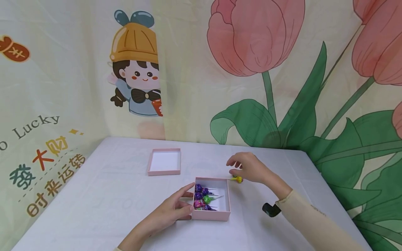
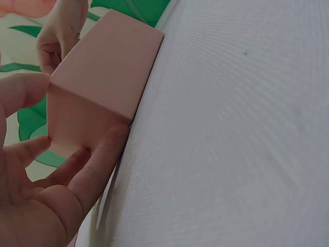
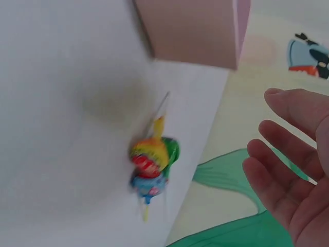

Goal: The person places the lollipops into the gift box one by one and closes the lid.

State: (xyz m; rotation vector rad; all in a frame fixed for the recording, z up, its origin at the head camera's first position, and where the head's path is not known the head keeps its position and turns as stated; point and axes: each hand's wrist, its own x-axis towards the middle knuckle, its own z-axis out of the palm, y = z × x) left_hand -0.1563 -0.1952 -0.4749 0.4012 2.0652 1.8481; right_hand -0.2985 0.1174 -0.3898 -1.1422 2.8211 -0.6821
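A pink box point(image 1: 211, 216) stands uncovered on the table, with several wrapped lollipops point(image 1: 207, 199) in purple, pink and green lying along its left part. My left hand point(image 1: 169, 210) rests its fingertips and thumb against the box's left side; in the left wrist view the fingers point(image 2: 97, 170) touch the pink wall. Beyond the box's right back corner, my right hand point(image 1: 249, 168) hovers with loosely bent fingers and nothing in them. Under it lies a yellow lollipop point(image 1: 239, 179). The right wrist view, slightly blurred, shows yellow point(image 3: 151, 149), green point(image 3: 172, 150) and blue lollipops point(image 3: 149, 184) close together.
A pink box lid point(image 1: 164, 173) with a white inside lies at the back left of the white-covered table point(image 1: 103, 198). Near my right sleeve is a small black object point(image 1: 270, 210). A printed curtain point(image 1: 185, 69) hangs behind the table.
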